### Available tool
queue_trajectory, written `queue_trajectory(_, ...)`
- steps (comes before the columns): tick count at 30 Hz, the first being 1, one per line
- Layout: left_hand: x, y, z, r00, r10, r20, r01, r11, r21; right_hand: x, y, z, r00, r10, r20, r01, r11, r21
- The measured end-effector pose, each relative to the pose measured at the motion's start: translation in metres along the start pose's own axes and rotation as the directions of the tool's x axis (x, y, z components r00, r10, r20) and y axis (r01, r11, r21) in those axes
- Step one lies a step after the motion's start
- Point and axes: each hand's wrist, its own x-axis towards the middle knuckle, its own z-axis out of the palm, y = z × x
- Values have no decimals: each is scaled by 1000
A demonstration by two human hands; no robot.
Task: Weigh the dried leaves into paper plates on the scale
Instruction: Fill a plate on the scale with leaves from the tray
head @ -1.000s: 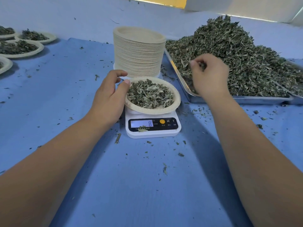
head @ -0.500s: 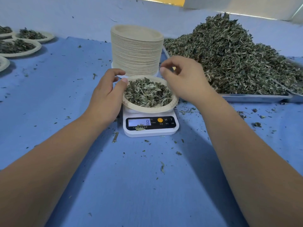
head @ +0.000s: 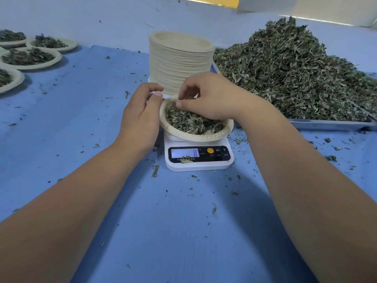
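A white digital scale [head: 199, 165] stands mid-table and its display reads 8. On it sits a paper plate [head: 195, 137] partly filled with dried leaves [head: 191, 121]. My left hand [head: 140, 119] holds the plate's left rim, thumb tip against the edge. My right hand [head: 210, 97] hovers over the plate's far side, fingertips pinched together on a few dried leaves just above the pile. The big heap of dried leaves [head: 289, 74] lies to the right on a metal tray [head: 330, 124].
A tall stack of empty paper plates [head: 179, 62] stands right behind the scale. Several filled plates [head: 30, 58] sit at the far left. Leaf crumbs are scattered over the blue table cover [head: 183, 231].
My right hand came away from the heap on the tray and moved left to above the plate on the scale. The left hand stayed at the plate's rim.
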Motion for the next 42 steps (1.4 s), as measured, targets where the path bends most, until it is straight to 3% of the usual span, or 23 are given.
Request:
queue_trajectory(5, -1, 0, 0, 1000, 30, 7, -30, 1000, 6, 0, -1, 1, 996, 9, -86, -2, 996, 84)
queue_trajectory(14, -1, 0, 1, 999, 37, 14, -37, 999, 7, -9, 7, -9, 940, 94, -328, 54, 909, 414)
queue_trajectory(18, -2, -1, 0, 999, 36, 28, -36, 999, 21, -18, 14, -2, 918, 116, -379, 65, 899, 433)
queue_trajectory(21, -2, -3, 1, 999, 32, 43, -34, 999, 26, -24, 35, -11, 811, 222, -541, 24, 912, 410)
queue_trajectory(23, -2, -3, 1, 998, 31, 49, -33, 999, 33, -31, 56, -20, 704, 258, -662, -68, 952, 298)
queue_trajectory(25, -1, -4, 1, 998, 31, 50, -33, 999, 43, -40, 78, -24, 660, 282, -697, -184, 959, 214)
queue_trajectory(28, -1, -5, 1, 998, 29, 56, -32, 998, 49, -49, 102, -17, 720, 365, -590, -372, 921, 116)
queue_trajectory(30, -1, -5, 1, 998, 30, 58, -33, 997, 63, -52, 104, -10, 752, 374, -543, -375, 920, 115)
queue_trajectory(35, 0, -5, 1, 998, 26, 63, -31, 996, 82, -46, 70, -8, 824, 231, -517, -215, 972, 91)
queue_trajectory(38, 0, -5, 0, 998, 27, 63, -32, 996, 85, -43, 40, -10, 944, 77, -321, -61, 996, 58)
queue_trajectory(42, -1, -4, 1, 998, 25, 54, -29, 997, 68, -46, 16, -13, 983, 14, -184, -6, 999, 44)
